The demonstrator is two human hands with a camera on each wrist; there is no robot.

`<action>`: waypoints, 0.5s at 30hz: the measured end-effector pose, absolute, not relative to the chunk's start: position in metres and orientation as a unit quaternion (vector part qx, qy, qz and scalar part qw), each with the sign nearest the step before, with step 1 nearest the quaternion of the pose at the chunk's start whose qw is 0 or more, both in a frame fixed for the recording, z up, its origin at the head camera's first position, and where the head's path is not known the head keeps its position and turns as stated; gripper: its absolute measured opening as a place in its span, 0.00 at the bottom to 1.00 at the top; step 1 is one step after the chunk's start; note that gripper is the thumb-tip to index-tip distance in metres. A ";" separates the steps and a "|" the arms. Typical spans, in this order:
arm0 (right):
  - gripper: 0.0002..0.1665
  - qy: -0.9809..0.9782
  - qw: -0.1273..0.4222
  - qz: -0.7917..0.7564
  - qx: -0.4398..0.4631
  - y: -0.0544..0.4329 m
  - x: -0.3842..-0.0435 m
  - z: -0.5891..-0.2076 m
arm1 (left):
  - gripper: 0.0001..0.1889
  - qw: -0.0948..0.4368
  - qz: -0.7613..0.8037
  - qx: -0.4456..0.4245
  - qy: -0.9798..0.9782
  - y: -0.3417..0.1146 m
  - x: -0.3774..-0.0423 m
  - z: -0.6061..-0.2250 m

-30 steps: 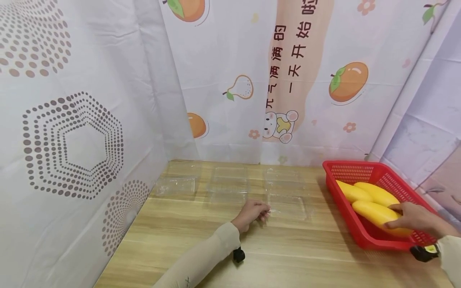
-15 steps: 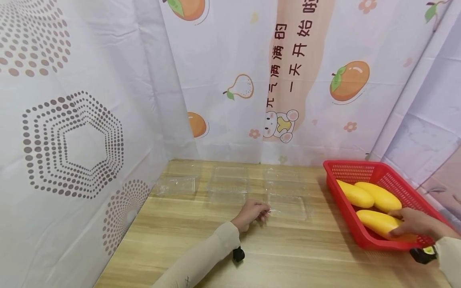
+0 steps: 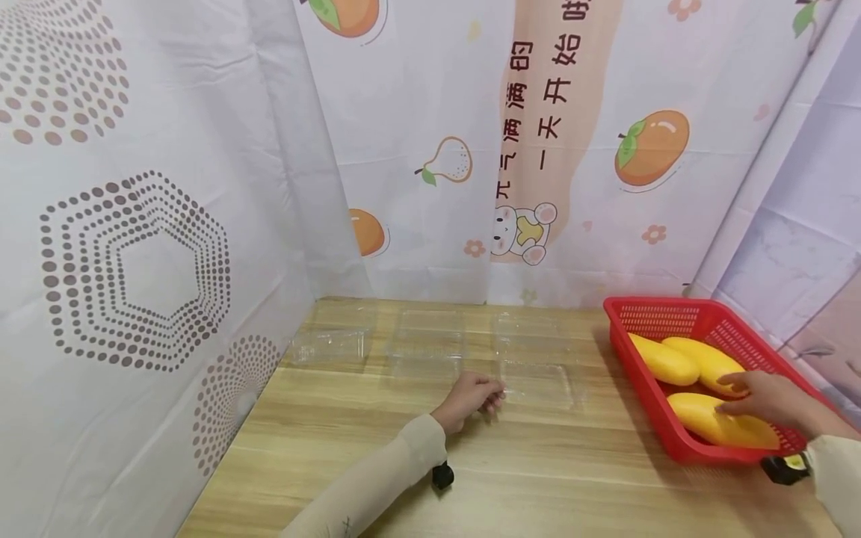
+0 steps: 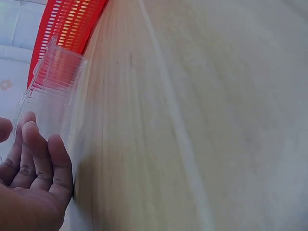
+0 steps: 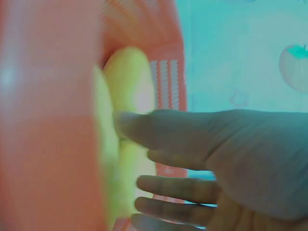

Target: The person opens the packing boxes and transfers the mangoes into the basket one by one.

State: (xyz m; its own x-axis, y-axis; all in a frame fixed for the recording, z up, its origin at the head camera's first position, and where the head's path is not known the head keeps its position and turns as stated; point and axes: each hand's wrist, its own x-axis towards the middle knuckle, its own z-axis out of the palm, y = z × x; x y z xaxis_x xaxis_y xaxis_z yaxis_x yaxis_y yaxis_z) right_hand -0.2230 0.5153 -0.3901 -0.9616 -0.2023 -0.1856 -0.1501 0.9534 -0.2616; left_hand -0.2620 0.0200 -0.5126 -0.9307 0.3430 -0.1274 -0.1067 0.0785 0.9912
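In the head view three long yellow mangoes lie in a red plastic basket (image 3: pixel 639 403) at the right. My right hand (image 3: pixel 773 403) reaches over its right side, fingers spread above the front mango (image 3: pixel 702 420) and the rear mango (image 3: pixel 706 362). The right wrist view has the thumb in front of a mango (image 5: pixel 130 82), apart from the other fingers; contact is unclear. At mid-table my left hand (image 3: pixel 467 400) lies by the left edge of a clear plastic box (image 3: pixel 538 385). Its fingers (image 4: pixel 36 144) are loosely bent at the box's side in the left wrist view.
Two more clear hinged boxes stand to the left, the middle box (image 3: pixel 427 347) and the far-left box (image 3: pixel 329 347), with lids folded open. Printed curtains (image 3: pixel 417 224) close off the back and sides of the wooden table (image 3: pixel 538 478).
My right hand has lowered the front mango into the basket, let it go and risen slightly toward the rear mango. The left hand has stayed in place.
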 end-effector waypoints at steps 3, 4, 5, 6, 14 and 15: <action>0.36 0.985 0.040 -0.137 -0.098 0.501 -0.225 -0.381 | 0.16 0.170 0.656 0.099 0.728 0.015 -0.262 -0.509; 0.34 0.984 0.018 -0.143 -0.101 0.495 -0.226 -0.378 | 0.16 0.171 0.648 0.108 0.734 0.013 -0.262 -0.507; 0.33 0.983 0.001 -0.151 -0.100 0.488 -0.227 -0.375 | 0.16 0.172 0.636 0.119 0.743 0.010 -0.263 -0.504; 0.33 0.982 -0.013 -0.160 -0.101 0.480 -0.228 -0.372 | 0.16 0.173 0.622 0.132 0.752 0.006 -0.263 -0.500; 0.30 0.968 -0.092 -0.193 -0.127 0.409 -0.237 -0.353 | 0.16 0.098 0.505 0.260 0.817 -0.034 -0.262 -0.450; 0.29 0.966 -0.104 -0.194 -0.132 0.401 -0.238 -0.352 | 0.15 0.077 0.491 0.278 0.822 -0.041 -0.262 -0.443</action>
